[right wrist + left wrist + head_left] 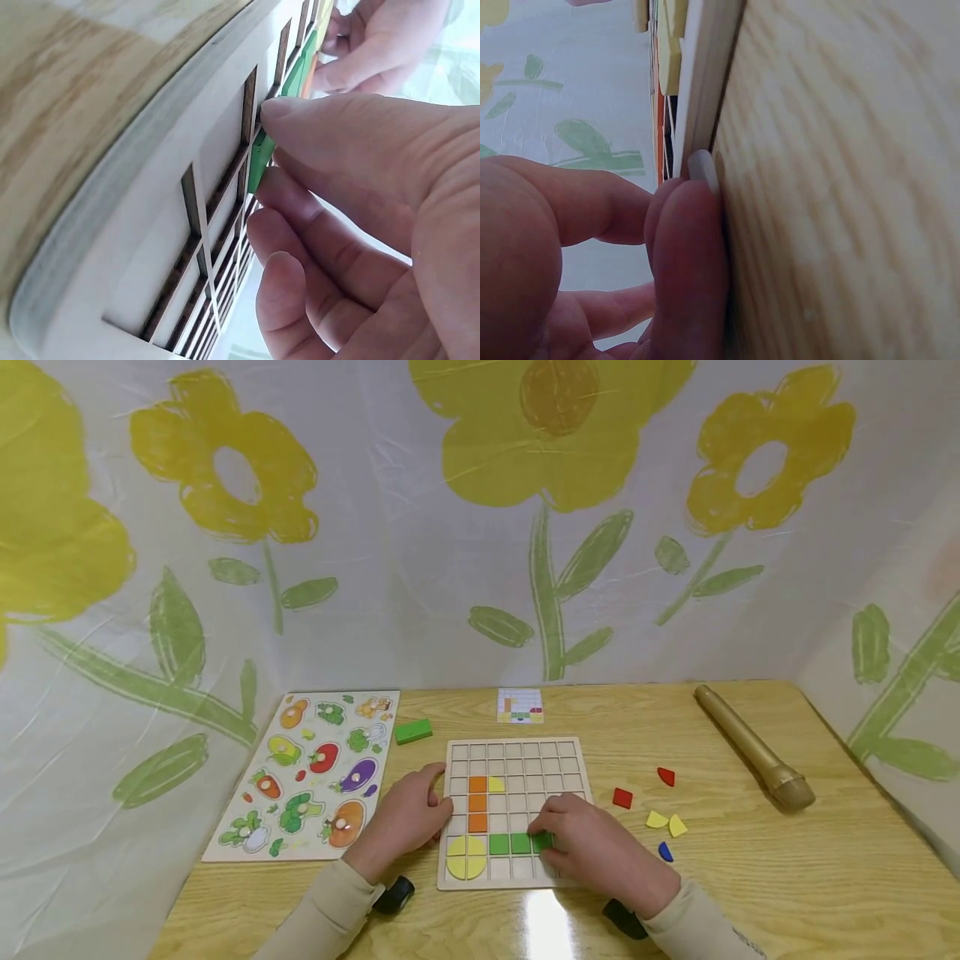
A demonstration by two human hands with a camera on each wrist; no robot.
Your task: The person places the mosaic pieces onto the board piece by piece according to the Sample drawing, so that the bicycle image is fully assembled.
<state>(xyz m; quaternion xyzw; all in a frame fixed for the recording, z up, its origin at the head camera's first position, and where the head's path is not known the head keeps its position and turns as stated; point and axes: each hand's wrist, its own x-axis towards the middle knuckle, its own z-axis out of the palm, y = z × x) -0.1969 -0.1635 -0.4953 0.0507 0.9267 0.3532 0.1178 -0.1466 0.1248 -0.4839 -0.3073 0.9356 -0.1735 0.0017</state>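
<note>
A wooden grid board (517,881) lies in front of me. Its pieces include a column of orange squares (477,803), a yellow quarter circle (496,785) and a disc of yellow quarters (467,857) at the near left corner. My left hand (405,818) rests against the board's left edge, thumb (690,247) right at its side. My right hand (581,839) pinches a green square (259,161) between thumb and fingers at a cell, in line with two green squares (509,844) on the board. That piece is partly hidden by the fingers.
Loose right of the board lie a red square (622,797), a red quarter (666,776), two yellow quarters (657,819) and a blue piece (665,852). A gold microphone (753,747) lies beyond. Leftward are a vegetable puzzle (300,777) and green block (414,732); a pattern card (520,705) lies behind.
</note>
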